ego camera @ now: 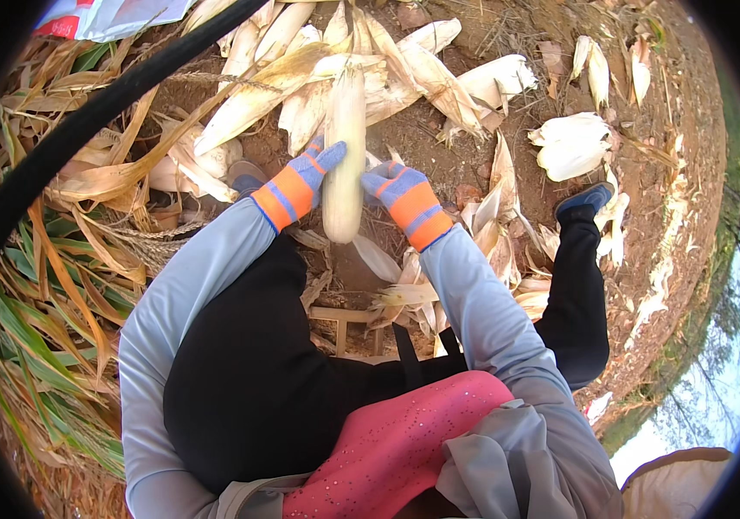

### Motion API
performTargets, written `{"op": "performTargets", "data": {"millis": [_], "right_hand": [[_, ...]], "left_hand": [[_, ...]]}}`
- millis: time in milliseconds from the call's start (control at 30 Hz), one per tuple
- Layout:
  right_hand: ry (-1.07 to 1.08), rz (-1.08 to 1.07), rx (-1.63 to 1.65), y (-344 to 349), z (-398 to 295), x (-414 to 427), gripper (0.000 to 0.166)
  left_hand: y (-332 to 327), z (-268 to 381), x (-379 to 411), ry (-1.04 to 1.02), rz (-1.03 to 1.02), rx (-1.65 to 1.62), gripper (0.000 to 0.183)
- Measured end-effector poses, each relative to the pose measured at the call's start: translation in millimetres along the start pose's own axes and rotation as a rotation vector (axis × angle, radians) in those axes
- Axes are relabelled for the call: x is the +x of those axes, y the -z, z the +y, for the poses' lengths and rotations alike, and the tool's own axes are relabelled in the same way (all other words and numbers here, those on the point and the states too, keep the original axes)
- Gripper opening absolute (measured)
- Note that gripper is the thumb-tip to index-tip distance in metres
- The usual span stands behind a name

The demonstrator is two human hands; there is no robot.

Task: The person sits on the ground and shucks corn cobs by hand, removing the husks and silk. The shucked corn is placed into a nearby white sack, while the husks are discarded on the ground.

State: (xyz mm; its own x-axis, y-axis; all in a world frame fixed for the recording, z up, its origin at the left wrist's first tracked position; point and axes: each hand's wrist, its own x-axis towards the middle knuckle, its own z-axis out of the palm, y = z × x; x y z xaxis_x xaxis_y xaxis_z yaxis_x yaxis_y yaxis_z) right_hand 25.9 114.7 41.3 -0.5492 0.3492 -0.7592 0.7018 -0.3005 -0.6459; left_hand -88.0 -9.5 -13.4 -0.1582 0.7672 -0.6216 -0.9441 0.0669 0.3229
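An ear of corn in pale husk [344, 156] points lengthwise away from me, in front of my body. Both hands wear blue and orange knit gloves. My left hand [301, 178] grips the ear from its left side, the thumb lying along the husk. Close against the ear's right side is my right hand [405, 198], its fingers bent; whether it holds a piece of husk is hidden. Dry corn husks [434, 84] lie on the soil beyond and beneath the ear.
Corn stalks with green and dry leaves [39, 311] heap up on the left. A white and red plastic bag [117, 16] lies at the top left. Loose husks [574, 146] are scattered on brown soil at the right. A wooden frame [344, 316] shows between my legs.
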Motion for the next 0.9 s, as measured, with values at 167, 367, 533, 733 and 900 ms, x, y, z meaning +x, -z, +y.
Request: {"op": "performTargets", "data": {"millis": [167, 367, 533, 733, 900], "right_hand": [[-0.076, 0.034, 0.128, 7, 32, 22, 0.022], [-0.098, 0.024, 0.237, -4, 19, 14, 0.029], [-0.117, -0.014, 0.139, -2, 14, 14, 0.025], [-0.084, -0.014, 0.180, 1, 23, 17, 0.026], [-0.105, 0.077, 0.308, -9, 9, 10, 0.027]], "left_hand": [[15, -8, 13, 0.055, -0.024, -0.072, 0.049], [-4, -1, -3, 0.018, 0.064, 0.059, 0.044], [-11, 2, -8, 0.004, 0.116, 0.104, 0.044], [-9, 3, -5, 0.012, 0.072, 0.062, 0.044], [-7, 0, -6, -0.010, 0.082, 0.117, 0.044]]}}
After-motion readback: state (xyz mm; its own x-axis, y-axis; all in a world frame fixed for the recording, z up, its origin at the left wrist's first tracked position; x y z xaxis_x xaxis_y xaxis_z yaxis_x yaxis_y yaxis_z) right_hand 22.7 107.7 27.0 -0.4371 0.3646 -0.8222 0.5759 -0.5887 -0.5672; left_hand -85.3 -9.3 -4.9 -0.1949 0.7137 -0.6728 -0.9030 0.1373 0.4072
